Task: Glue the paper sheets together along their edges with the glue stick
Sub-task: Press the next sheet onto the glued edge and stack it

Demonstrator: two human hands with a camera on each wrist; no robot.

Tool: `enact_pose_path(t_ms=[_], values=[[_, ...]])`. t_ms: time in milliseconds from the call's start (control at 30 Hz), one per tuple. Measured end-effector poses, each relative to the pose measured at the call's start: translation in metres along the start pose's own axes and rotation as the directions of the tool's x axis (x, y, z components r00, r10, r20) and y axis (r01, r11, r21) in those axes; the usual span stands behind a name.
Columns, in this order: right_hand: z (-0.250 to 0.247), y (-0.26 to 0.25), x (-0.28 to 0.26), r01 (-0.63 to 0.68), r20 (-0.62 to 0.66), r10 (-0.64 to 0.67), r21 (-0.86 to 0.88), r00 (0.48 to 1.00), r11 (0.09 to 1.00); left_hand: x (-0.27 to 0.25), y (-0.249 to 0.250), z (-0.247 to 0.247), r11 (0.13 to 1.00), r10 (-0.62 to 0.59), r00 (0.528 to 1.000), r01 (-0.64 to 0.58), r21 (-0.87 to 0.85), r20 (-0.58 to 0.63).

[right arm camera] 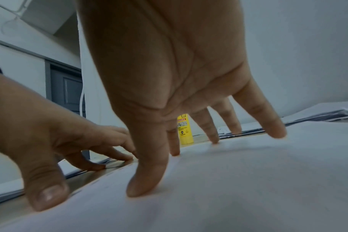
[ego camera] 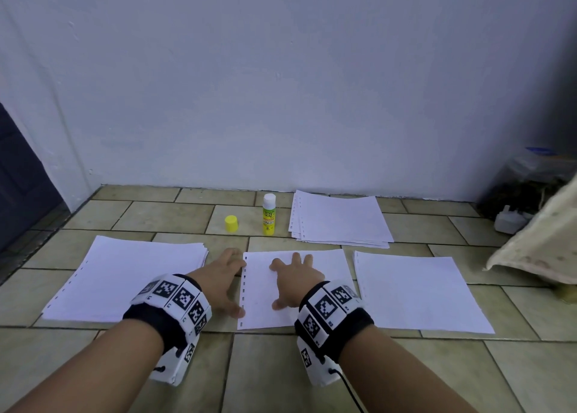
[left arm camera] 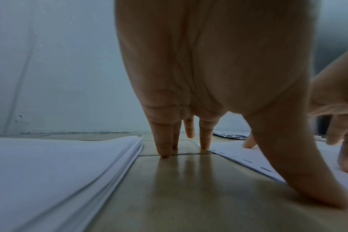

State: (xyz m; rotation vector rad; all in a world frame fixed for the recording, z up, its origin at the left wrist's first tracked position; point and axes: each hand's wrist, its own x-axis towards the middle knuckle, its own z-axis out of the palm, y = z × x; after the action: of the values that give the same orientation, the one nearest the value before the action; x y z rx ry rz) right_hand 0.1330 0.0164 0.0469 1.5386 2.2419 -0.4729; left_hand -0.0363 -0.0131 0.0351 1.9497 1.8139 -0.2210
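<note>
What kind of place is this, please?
Probably a room in a home, with the work done on the floor: beige tiles meet a plain painted wall, a dark door stands left, and a plug lies right.

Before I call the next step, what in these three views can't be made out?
- Glue on the middle sheet: none visible; right hand covers part.
- Sheet count under both hands: head view too coarse.
- Glue stick label: too small in head view; right hand's fingers block it in right wrist view.
- Yellow cap: hidden in both wrist views.
- Left hand: fingertips at the sheet's punched edge.
</note>
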Motion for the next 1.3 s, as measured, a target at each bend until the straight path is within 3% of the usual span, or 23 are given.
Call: enact_pose_path(t_ms=[133, 233, 333, 433, 667, 867, 1133, 1233, 1300], values=[[-0.001, -0.009, -0.002, -0.001, -0.082, -0.012, -0.147, 0.997, 0.989, 0.001, 0.009, -0.002, 0.997, -0.03, 0.999, 0.031, 0.075, -0.025], [-0.003, -0.016, 0.001, 0.03, -0.075, -0.039, -0.111, 0.996, 0.993, 0.001, 0.012, -0.001, 0.99, -0.052, 0.996, 0.061, 0.128, -0.074], [-0.003, -0.02, 0.001, 0.192, -0.092, -0.199, -0.082, 0.976, 0.978, -0.001, 0.013, -0.001, 0.982, -0.049, 0.994, 0.066, 0.178, -0.097], [-0.007, -0.017, -0.001, 0.32, 0.009, -0.32, -0.049, 0.948, 0.946, 0.0, 0.012, -0.001, 0.981, -0.052, 0.994, 0.068, 0.18, -0.093], [-0.023, 0.041, -0.003, 0.137, 0.01, -0.139, 0.121, 0.99, 0.983, 0.001, 0.008, -0.004, 0.98, -0.033, 0.999, 0.033, 0.196, -0.001], [-0.024, 0.086, -0.007, -0.055, -0.04, 0.06, 0.127, 0.997, 0.99, 0.001, 0.01, -0.003, 0.972, -0.053, 0.998, 0.045, 0.232, 0.029], [-0.022, 0.063, -0.002, -0.073, -0.1, 0.061, -0.12, 0.993, 0.99, 0.003, 0.022, -0.015, 0.944, -0.116, 0.993, 0.105, 0.312, 0.017], [-0.018, 0.056, -0.001, -0.1, -0.144, 0.073, -0.191, 0.987, 0.976, 0.007, 0.031, -0.017, 0.936, -0.131, 0.99, 0.141, 0.324, -0.053], [-0.015, 0.054, 0.0, -0.124, -0.172, 0.085, -0.227, 0.981, 0.966, 0.007, 0.038, -0.01, 0.941, -0.071, 0.993, 0.099, 0.323, -0.097]])
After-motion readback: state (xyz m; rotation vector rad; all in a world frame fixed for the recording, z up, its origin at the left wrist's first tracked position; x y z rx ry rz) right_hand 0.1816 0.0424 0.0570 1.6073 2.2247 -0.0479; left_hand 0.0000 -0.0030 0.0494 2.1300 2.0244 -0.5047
